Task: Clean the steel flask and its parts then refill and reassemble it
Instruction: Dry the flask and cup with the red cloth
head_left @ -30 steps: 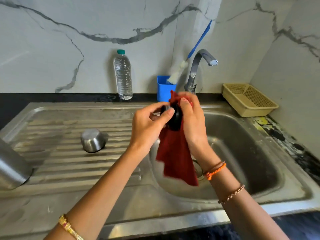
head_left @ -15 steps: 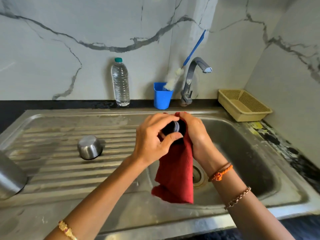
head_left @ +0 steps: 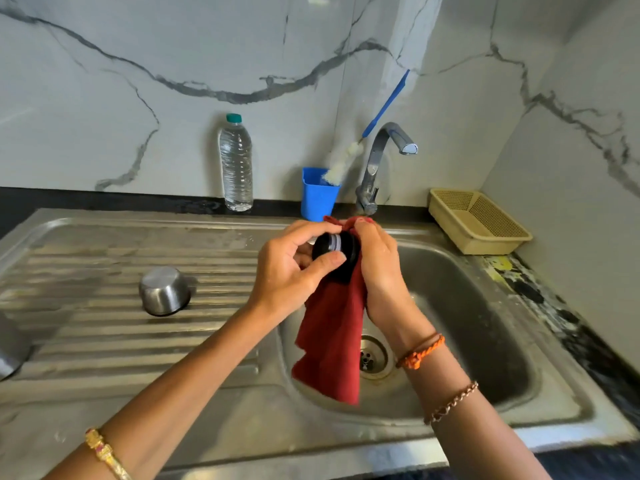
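Note:
Over the sink basin my left hand (head_left: 289, 271) grips a black flask stopper (head_left: 333, 247) with a pale threaded ring, thumb across its front. My right hand (head_left: 379, 268) holds a red cloth (head_left: 334, 341) against the stopper's far side; the cloth hangs down toward the drain. A steel flask cup (head_left: 163, 289) stands upside down on the ribbed drainboard. The steel flask body (head_left: 10, 344) shows only partly at the left edge. A clear water bottle (head_left: 236, 164) with a green cap stands by the back wall.
A blue cup (head_left: 317, 194) holds a blue-handled bottle brush (head_left: 346, 162) beside the tap (head_left: 381, 161). A beige plastic basket (head_left: 479, 221) sits on the counter at the right. The steel sink's rim (head_left: 554, 431) runs along the front, with the drain (head_left: 372, 356) below my hands.
Both hands with the stopper and cloth have dropped lower in the view as the head tilted. My left thumb has shifted across the stopper's front, and the stopper has turned.

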